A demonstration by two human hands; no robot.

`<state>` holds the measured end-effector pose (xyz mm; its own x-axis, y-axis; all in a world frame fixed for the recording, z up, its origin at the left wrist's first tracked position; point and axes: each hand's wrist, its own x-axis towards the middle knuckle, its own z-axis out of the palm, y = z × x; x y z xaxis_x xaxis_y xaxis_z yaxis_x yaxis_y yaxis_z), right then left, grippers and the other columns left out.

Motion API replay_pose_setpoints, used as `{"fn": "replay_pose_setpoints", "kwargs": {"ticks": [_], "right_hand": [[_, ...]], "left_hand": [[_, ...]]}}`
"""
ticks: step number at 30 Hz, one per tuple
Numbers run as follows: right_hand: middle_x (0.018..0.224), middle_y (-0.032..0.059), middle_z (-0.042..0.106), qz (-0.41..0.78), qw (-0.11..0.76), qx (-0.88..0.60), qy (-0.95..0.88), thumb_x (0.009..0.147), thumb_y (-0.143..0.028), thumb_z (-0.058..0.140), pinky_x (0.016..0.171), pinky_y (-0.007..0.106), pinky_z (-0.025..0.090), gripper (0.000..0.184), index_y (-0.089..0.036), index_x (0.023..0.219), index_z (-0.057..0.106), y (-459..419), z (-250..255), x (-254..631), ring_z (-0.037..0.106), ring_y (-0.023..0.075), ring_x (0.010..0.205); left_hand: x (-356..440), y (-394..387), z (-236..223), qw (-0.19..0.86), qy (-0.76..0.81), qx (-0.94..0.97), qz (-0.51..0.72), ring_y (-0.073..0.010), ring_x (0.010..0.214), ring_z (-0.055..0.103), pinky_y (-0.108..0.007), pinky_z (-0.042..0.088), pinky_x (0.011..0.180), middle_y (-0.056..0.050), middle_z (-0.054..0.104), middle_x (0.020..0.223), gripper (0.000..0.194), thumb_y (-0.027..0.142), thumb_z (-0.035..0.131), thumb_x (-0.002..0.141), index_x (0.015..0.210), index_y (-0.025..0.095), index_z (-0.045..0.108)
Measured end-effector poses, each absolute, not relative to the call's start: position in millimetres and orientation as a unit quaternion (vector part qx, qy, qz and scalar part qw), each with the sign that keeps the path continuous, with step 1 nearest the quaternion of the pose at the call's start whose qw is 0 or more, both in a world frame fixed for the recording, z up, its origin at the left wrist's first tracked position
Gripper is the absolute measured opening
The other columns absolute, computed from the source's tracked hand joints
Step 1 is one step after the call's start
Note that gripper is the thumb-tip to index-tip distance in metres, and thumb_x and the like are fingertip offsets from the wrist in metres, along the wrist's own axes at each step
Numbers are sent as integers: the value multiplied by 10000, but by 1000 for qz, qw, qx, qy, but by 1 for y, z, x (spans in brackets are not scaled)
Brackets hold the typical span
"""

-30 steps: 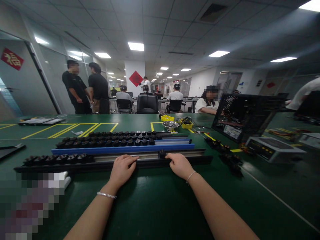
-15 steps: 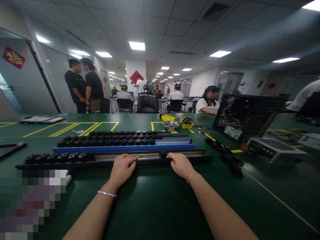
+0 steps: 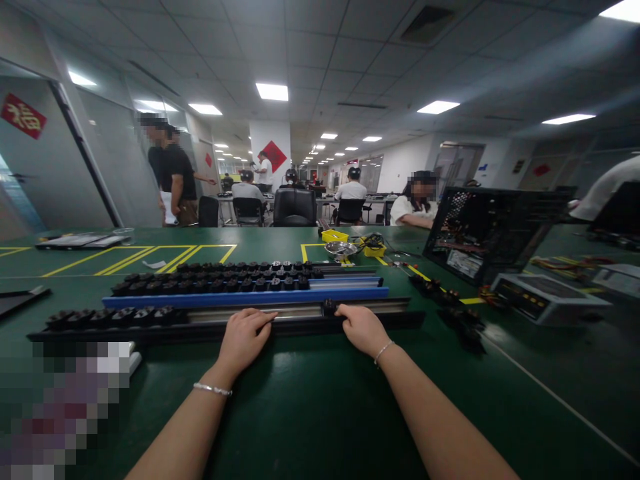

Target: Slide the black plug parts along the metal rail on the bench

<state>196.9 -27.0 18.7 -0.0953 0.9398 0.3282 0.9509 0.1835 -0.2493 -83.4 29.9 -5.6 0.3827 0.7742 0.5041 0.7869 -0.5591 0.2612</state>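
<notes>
A long black rail [image 3: 295, 325] with a silvery inner channel lies across the green table in front of me. Several black socket-like blocks [image 3: 107, 317] sit in its left part. My left hand [image 3: 247, 333] grips the rail near its middle, fingers over the top and thumb at the front side. Farther right, a single small black block [image 3: 329, 307] stands in the channel. The fingertips of my right hand [image 3: 363, 328] are closed at its right side; my hand partly hides the contact. Behind lies a blue rail [image 3: 245, 296], with rows of similar blocks along it.
Loose black blocks [image 3: 460, 320] lie to the right, near a power supply unit [image 3: 550, 299] and an open computer case [image 3: 493, 230]. Farther back are a metal bowl [image 3: 341, 249] and a yellow tray [image 3: 334, 236]. People sit and stand beyond the table.
The small block and my right hand have shifted very slightly right along the rail. My left hand keeps its place. In the background, the two standing people at the left have changed position.
</notes>
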Motion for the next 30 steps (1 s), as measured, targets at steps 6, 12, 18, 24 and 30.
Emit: {"fn": "replay_pose_setpoints", "kwargs": {"ticks": [6, 12, 18, 24, 30], "right_hand": [[1030, 16, 689, -2, 205, -648, -734, 730, -97, 392, 866, 249, 393, 356, -222, 947, 646, -27, 19, 199, 608, 159, 955], [1014, 14, 690, -4, 198, -657, -728, 732, -101, 390, 848, 247, 393, 360, -232, 952, 643, -28, 21, 201, 607, 159, 949], [1018, 10, 688, -2, 189, -667, -720, 741, -108, 389, 840, 240, 389, 356, -233, 958, 642, -29, 22, 202, 602, 155, 952], [1021, 4, 687, -6, 193, -670, -717, 737, -111, 390, 829, 234, 386, 346, -235, 940, 641, -28, 20, 204, 601, 151, 947], [1017, 6, 687, -8, 188, -673, -715, 745, -116, 387, 797, 237, 386, 332, -234, 928, 638, -28, 19, 207, 606, 152, 927]], "left_hand": [[-84, 31, -6, 11, -466, -832, -299, -233, 1010, 572, -433, 396, 894, -14, 714, 978, 324, 323, 453, 828, 1073, 310, 665], [-83, 30, -5, 8, -469, -830, -303, -230, 1004, 573, -436, 401, 891, -11, 716, 969, 324, 329, 453, 825, 1068, 316, 667], [-84, 30, -5, 10, -467, -831, -302, -230, 1009, 570, -433, 401, 886, -22, 713, 977, 326, 323, 449, 827, 1067, 309, 668], [-83, 30, -5, 10, -473, -830, -294, -231, 1024, 566, -438, 392, 893, -28, 708, 993, 329, 325, 440, 837, 1080, 315, 661], [-84, 31, -6, 17, -470, -830, -302, -226, 1011, 573, -428, 404, 884, -21, 712, 973, 326, 338, 441, 835, 1075, 328, 661]]}}
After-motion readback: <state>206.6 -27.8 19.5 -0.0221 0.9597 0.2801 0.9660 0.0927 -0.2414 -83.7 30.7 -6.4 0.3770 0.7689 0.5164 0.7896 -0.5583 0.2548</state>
